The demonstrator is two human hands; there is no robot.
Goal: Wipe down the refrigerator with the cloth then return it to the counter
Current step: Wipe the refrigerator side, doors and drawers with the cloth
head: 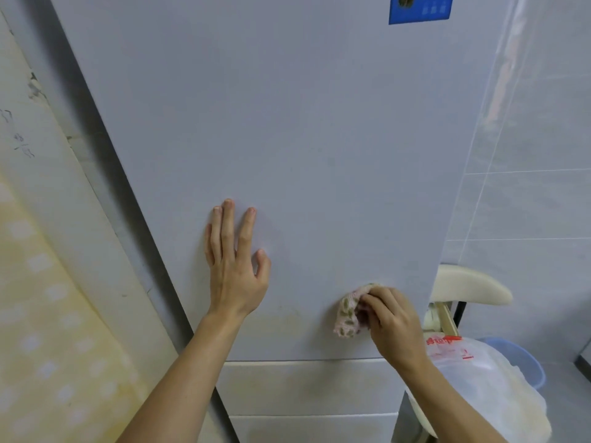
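The cloth, bunched and gripped by the right hand, is pressed to the refrigerator door at 4 o'clock from the flat, open-fingered left hand.

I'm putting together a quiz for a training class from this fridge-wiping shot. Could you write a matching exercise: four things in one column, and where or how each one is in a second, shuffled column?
Things
1. left hand
2. cloth
3. blue sticker
4. plastic bag

Places or states
a. at the top of the refrigerator door
b. flat on the door, fingers straight
c. bunched in the right hand, against the door
d. low at the right, past the door's edge

Pairs: 1-b; 2-c; 3-a; 4-d
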